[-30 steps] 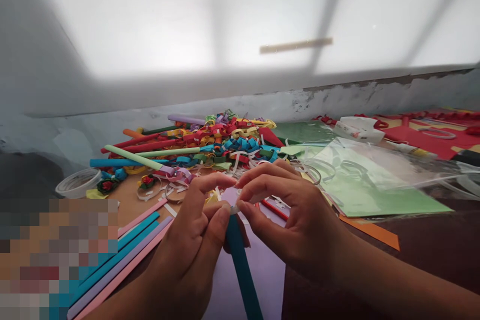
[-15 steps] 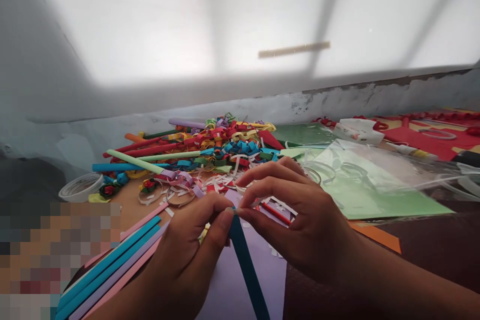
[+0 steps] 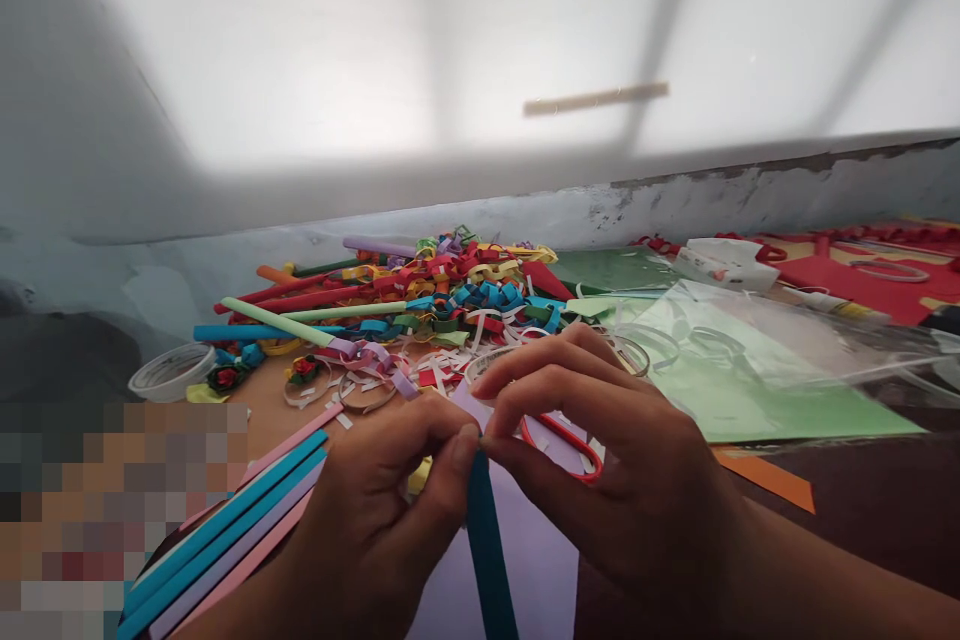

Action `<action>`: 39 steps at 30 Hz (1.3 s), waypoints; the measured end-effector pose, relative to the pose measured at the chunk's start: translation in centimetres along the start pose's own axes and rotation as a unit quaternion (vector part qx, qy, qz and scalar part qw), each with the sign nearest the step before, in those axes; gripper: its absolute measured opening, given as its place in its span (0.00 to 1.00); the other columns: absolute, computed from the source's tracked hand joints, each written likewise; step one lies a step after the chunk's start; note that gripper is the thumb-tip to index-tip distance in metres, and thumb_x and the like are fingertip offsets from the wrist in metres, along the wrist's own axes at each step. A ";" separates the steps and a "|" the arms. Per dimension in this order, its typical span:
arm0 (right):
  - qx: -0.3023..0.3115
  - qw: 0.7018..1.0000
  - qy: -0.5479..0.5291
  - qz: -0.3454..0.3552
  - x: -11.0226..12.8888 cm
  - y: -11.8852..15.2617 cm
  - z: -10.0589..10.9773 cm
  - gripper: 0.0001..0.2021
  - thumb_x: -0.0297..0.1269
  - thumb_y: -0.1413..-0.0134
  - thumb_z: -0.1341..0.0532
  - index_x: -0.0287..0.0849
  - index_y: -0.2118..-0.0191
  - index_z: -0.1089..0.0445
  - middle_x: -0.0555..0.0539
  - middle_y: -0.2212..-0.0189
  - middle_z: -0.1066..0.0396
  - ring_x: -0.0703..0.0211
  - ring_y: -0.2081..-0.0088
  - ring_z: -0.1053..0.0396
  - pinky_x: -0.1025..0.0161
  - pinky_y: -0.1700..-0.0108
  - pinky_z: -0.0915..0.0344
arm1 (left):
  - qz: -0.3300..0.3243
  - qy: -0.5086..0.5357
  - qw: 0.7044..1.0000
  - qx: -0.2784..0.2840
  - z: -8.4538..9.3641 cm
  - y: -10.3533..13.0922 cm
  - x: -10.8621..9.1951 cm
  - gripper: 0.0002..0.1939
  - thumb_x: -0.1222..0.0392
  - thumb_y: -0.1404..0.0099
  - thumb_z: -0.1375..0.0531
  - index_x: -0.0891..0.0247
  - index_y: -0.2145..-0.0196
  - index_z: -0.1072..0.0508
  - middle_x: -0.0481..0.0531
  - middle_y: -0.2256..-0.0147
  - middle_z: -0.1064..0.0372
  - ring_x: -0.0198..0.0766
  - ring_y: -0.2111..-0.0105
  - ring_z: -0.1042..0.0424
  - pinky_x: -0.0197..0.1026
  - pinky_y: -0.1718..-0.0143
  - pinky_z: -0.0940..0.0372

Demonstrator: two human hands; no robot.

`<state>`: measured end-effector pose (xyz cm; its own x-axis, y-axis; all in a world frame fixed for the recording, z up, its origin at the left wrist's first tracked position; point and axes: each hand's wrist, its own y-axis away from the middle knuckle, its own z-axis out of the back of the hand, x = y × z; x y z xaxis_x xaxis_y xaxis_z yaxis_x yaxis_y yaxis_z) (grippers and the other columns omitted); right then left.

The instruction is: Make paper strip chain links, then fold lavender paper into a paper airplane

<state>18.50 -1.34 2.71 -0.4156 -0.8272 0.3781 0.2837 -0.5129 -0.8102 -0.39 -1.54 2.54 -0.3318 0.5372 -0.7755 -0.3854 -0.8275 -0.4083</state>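
Both hands meet in front of me at the top end of a blue paper strip (image 3: 489, 545). My left hand (image 3: 394, 495) pinches that end between thumb and forefinger. From the right side, my right hand (image 3: 600, 440) pinches the same tip, its other fingers arched above. The strip hangs down from the fingertips over a lilac paper sheet (image 3: 536, 560). What the fingertips do to the tip is hidden between them. Red scissor handles (image 3: 589, 460) show just behind my right hand, partly covered by it.
Blue, lilac and pink strips (image 3: 255, 510) lie at the left. Behind sit coloured paper chains (image 3: 480, 290) and rolled paper sticks (image 3: 277, 320). A white tape roll (image 3: 172, 375) stands far left. Green sheets (image 3: 825, 410) under clear plastic and an orange strip (image 3: 772, 480) lie right.
Both hands have shifted slightly down and right in view, still pinching the strip's end. The strip hangs more upright, and more of the red scissor handles shows.
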 end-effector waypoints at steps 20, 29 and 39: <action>0.036 0.946 -0.214 -0.240 -0.3 -0.3 -1.0 0.06 0.38 0.43 0.34 0.44 0.70 0.28 0.51 0.72 0.27 0.60 0.68 0.30 0.62 0.67 0.36 | 0.059 0.126 0.990 -0.009 -0.4 -0.4 1.0 0.19 0.46 0.28 0.45 0.60 0.72 0.30 0.45 0.77 0.37 0.33 0.76 0.39 0.36 0.74 0.41; 0.063 0.931 -0.209 -0.291 -0.6 -0.6 -0.2 0.08 0.39 0.45 0.34 0.42 0.71 0.28 0.52 0.75 0.33 0.63 0.72 0.37 0.65 0.71 0.42 | 0.055 0.162 0.985 0.024 -0.7 -0.1 1.3 0.12 0.49 0.27 0.44 0.57 0.64 0.27 0.44 0.71 0.34 0.32 0.70 0.37 0.34 0.68 0.39; 0.086 0.872 -0.374 -0.303 -0.9 -0.5 -0.9 0.11 0.42 0.44 0.32 0.42 0.69 0.30 0.51 0.73 0.29 0.62 0.70 0.32 0.65 0.67 0.36 | 0.130 0.330 0.935 0.030 -0.9 -0.7 1.7 0.13 0.48 0.35 0.35 0.59 0.70 0.24 0.45 0.78 0.33 0.29 0.77 0.37 0.30 0.76 0.42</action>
<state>17.94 -0.14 2.36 0.1283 -0.2769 0.9523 0.3594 -0.8820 -0.3049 0.08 -0.19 1.06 0.1752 0.0856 -0.9808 -0.4206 -0.8942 -0.1531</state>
